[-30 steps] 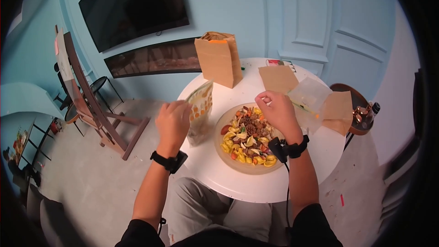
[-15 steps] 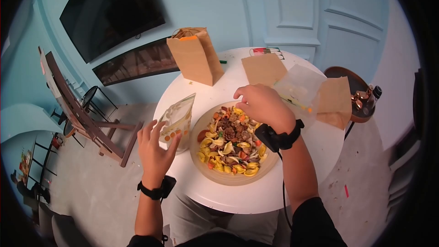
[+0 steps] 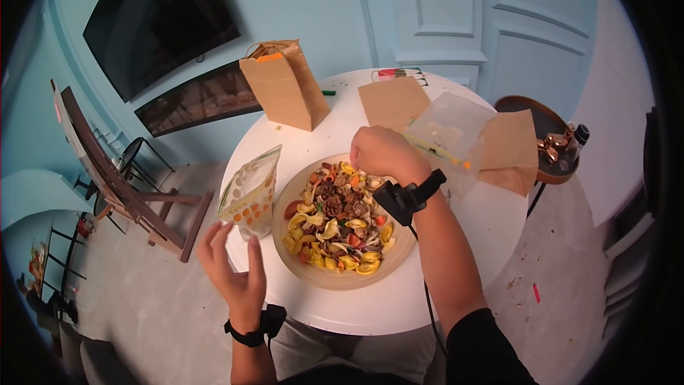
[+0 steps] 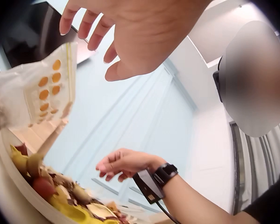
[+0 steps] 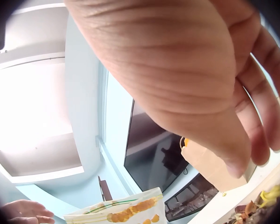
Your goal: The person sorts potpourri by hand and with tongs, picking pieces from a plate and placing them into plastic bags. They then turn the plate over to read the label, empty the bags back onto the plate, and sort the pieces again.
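Observation:
A round beige plate (image 3: 285, 271) holds a heap of potpourri (image 3: 335, 221) with pine cones, yellow shell-like pieces and red-orange bits. To its left, a clear zip bag (image 3: 251, 196) with orange dots stands upright with its top gaping. My left hand (image 3: 239, 278) hovers just in front of this bag, fingers spread apart and holding nothing. Over the plate's far right rim is my right hand (image 3: 388, 155), palm down. Its fingers (image 5: 257, 126) hang loosely bent in the right wrist view, with nothing seen between them and the thumb.
On the white round table (image 3: 320, 310), a brown paper bag (image 3: 285, 89) stands at the back left. Flat brown paper (image 3: 395, 100), a second clear zip bag (image 3: 449, 128) and another brown paper piece (image 3: 513, 153) lie at the right. A small side table (image 3: 527, 110) holds copper-coloured things.
My left hand has drawn back from the zip bag's top toward me, its fingers spreading. My right hand has shifted toward the plate's far rim. The head view has turned a little to the right.

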`<state>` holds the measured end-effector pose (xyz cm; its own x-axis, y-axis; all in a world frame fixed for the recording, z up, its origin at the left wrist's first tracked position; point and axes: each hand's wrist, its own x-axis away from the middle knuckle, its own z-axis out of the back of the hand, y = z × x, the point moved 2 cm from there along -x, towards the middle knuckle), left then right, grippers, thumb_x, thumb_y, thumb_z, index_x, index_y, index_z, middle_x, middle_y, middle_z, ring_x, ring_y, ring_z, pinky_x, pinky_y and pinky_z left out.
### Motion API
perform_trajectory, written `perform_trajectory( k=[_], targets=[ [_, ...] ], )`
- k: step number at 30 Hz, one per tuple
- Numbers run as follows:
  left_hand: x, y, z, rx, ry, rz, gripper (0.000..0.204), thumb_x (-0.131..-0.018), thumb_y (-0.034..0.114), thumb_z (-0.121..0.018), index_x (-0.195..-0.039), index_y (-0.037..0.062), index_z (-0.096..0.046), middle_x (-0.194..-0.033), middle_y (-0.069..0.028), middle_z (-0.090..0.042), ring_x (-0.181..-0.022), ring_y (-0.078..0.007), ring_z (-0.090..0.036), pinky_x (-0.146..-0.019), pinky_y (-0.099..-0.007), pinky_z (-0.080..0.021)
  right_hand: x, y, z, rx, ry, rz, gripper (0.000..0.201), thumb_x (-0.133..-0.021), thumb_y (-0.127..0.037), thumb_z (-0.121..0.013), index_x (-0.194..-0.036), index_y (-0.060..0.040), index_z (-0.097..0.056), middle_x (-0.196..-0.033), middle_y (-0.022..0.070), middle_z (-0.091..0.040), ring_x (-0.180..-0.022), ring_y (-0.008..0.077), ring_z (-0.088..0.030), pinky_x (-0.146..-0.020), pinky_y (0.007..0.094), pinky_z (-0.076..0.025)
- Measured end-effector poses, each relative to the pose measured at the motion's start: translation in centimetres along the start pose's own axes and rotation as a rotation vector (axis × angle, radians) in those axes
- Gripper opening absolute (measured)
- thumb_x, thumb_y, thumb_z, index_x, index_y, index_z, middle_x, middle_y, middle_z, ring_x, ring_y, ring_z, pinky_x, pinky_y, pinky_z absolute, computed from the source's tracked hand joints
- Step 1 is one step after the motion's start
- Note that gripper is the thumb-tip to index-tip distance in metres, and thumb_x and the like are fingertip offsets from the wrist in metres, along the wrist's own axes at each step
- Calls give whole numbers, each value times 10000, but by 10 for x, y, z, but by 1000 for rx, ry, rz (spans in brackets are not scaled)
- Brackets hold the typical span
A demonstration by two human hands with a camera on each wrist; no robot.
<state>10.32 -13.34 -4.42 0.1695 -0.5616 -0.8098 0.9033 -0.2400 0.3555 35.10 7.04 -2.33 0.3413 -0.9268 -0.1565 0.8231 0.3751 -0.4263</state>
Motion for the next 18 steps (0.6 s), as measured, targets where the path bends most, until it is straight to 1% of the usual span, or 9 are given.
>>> perform_trajectory(
  k=[2,3,4,6,8,11,14,15,18],
  targets=[
    [-7,14,-4,52,-102,-108,320,-847,42,-758,-1151,7,-666,-1194,-151,-643,-1108,-313,-604,-949,-396,-466,3,-3,6,-25,23,6,109,-809,-145,-712,-881,-76,-757,-890,143,-742,-875,314,-714,-796,405,-558],
    [-18,30,-7,107,-190,-142,255,-814,3,-767,-1059,3,-698,-1061,-149,-675,-1023,-331,-624,-909,-386,-479,5,-5,8,-38,39,25,117,-808,-153,-718,-888,-75,-754,-895,144,-741,-884,315,-712,-801,407,-556],
    [-32,45,-12,118,-329,-225,223,-820,2,-756,-1038,4,-707,-993,-154,-691,-951,-349,-651,-844,-405,-508,7,-6,10,-55,57,43,127,-808,-161,-725,-896,-74,-750,-900,145,-740,-893,315,-711,-806,409,-554],
    [-50,58,-38,189,-664,-347,205,-853,36,-733,-1056,12,-720,-950,-161,-703,-852,-368,-670,-773,-424,-527,9,-8,13,-33,67,54,164,-814,-187,-729,-926,-68,-740,-912,147,-736,-910,319,-706,-819,416,-549],
    [-65,71,-73,207,-887,-438,179,-903,113,-695,-1053,21,-728,-868,-161,-704,-793,-376,-670,-738,-434,-526,13,-9,15,-24,88,61,197,-822,-214,-729,-950,-63,-731,-921,150,-732,-925,325,-702,-830,424,-544],
    [-69,64,-138,122,-1156,-507,211,-908,216,-702,-1003,31,-730,-770,-153,-678,-757,-355,-667,-716,-430,-521,16,-8,19,-32,142,75,237,-836,-250,-722,-975,-58,-723,-931,156,-729,-938,335,-697,-840,433,-541],
    [-72,79,-162,-4,-1418,-496,247,-880,267,-728,-942,28,-711,-718,-146,-664,-743,-328,-675,-715,-429,-520,20,-9,23,-47,184,87,261,-847,-275,-715,-991,-57,-722,-940,160,-731,-943,343,-697,-845,437,-541],
    [-67,74,-180,-92,-1488,-497,288,-838,271,-765,-990,38,-689,-815,-144,-699,-816,-313,-687,-776,-418,-529,22,-11,27,-51,182,82,265,-851,-279,-715,-993,-56,-722,-941,162,-731,-946,345,-697,-847,438,-541],
    [-57,70,-187,117,-1422,-496,328,-795,333,-755,-945,42,-732,-868,-183,-720,-876,-368,-691,-798,-470,-531,22,-14,30,-56,172,79,275,-859,-289,-713,-1002,-54,-720,-944,166,-733,-952,349,-698,-851,440,-541]
  ],
)
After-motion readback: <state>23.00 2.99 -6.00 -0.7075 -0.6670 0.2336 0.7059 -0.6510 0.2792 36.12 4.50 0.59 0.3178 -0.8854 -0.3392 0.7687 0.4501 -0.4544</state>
